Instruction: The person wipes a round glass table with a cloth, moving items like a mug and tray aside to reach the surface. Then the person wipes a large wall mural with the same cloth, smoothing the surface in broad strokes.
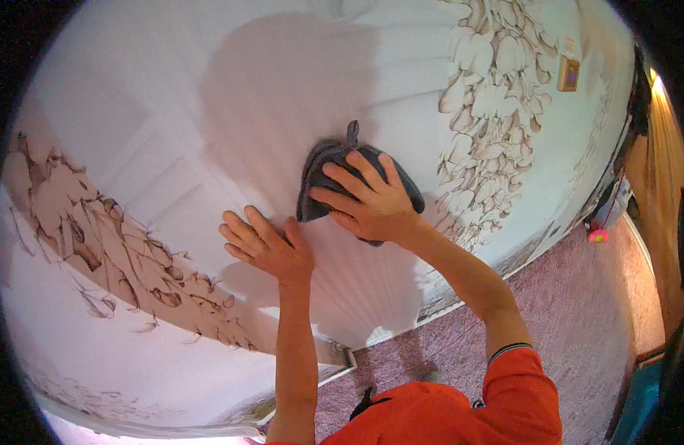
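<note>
My right hand [373, 199] presses a dark grey folded cloth [331, 152] with a small hanging loop against a white wall [401, 52]. Its fingers are spread over the cloth, which shows around them. To the left, my left hand [271, 243] is open and empty, fingers stretched out at the wall, its thumb close to the cloth's lower left edge. Whether its palm touches the wall is hard to tell. Brown floral patterns [490, 111] cover parts of the wall on both sides, and my shadow falls on it between them.
A small beige-framed box [569, 73] is fixed on the wall at upper right. Pinkish carpet [557, 319] meets the wall's white bottom edge. A wall corner [349, 359] stands near my left forearm. Tan drapery [659, 178] hangs at far right, near a bright pink object [597, 236].
</note>
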Available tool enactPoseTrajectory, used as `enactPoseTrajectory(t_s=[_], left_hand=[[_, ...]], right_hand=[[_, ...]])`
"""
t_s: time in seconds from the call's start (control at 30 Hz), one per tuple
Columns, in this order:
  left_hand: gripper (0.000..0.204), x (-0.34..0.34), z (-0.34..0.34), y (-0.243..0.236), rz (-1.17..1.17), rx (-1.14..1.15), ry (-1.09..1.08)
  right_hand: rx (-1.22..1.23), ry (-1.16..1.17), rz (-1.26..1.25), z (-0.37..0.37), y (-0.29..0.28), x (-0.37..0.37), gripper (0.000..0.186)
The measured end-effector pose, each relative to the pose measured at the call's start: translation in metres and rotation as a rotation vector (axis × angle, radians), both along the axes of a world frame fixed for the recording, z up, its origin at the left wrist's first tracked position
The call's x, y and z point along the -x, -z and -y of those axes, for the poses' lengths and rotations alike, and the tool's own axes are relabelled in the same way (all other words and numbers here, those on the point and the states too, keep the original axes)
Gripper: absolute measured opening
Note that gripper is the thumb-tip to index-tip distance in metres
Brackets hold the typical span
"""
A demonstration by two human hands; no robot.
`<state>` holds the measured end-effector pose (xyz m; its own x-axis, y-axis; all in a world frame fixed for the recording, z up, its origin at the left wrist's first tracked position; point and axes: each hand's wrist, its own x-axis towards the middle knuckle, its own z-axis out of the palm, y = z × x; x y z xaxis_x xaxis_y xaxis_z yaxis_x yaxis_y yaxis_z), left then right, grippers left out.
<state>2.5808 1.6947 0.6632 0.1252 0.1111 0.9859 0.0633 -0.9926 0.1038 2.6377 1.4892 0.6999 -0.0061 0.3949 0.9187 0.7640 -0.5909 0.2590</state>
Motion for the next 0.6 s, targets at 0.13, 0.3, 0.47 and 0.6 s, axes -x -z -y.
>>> enactPoseTrajectory(t_s=[0.13, 0.3, 0.47, 0.6], left_hand=[[0.073, -0.003, 0.004, 0.017, 0.033, 0.039, -0.036], [0.075, -0.002, 0.006, 0.018, 0.013, 0.045, -0.010], [0.076, -0.003, 0.003, 0.017, 0.010, 0.047, -0.040], [0.075, 0.001, 0.005, 0.015, -0.027, 0.063, 0.002]], right_hand=[[0.122, -0.070, 0.030, -0.011, -0.033, 0.003, 0.053], [0.122, -0.204, 0.148, -0.066, -0.082, 0.004, 0.054], [0.114, -0.178, 0.131, -0.068, -0.087, 0.012, 0.054], [0.076, -0.064, 0.090, -0.032, -0.047, 0.004, 0.050]])
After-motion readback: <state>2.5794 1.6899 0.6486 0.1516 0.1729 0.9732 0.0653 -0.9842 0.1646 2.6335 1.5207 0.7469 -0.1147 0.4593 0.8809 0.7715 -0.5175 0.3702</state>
